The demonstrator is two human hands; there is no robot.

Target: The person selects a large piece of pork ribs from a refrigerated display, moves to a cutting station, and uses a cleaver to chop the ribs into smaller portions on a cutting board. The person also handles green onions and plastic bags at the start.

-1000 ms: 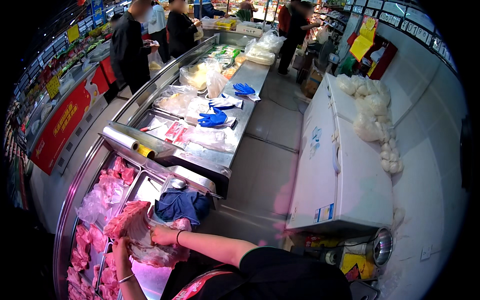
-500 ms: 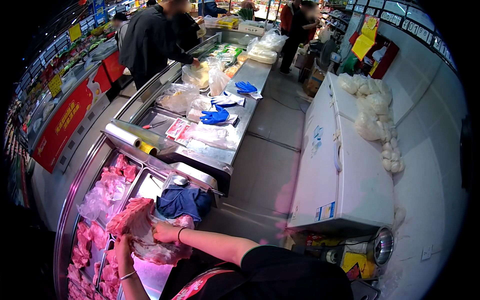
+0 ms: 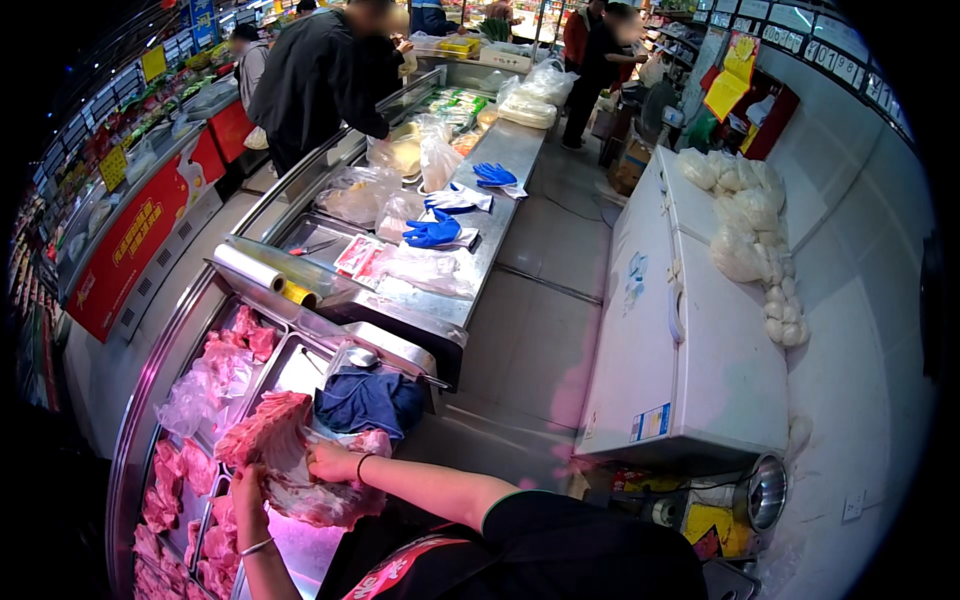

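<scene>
Shallow silver metal trays [image 3: 290, 375] are lining a metal-rimmed display case [image 3: 143, 425], those on the left containing raw pink meat pieces [image 3: 198, 468]; a clear plastic bag [image 3: 195, 405] is lying over meat in one. Three blue-and-white work gloves [image 3: 435, 232] are resting on a long steel counter [image 3: 498, 222]. One large, ribbed pink slab of raw meat [image 3: 288, 462] is tilting above the trays, beside one dark blue cloth [image 3: 368, 400]. The bare left hand [image 3: 248, 485] is grasping the slab's near edge; the bare right hand [image 3: 328, 462] is touching its inner face, its fingers too hidden to tell how closed.

Rib slab [image 3: 285, 458] left, freezer [image 3: 715, 350] right, bags [image 3: 745, 220] apparently atop
</scene>
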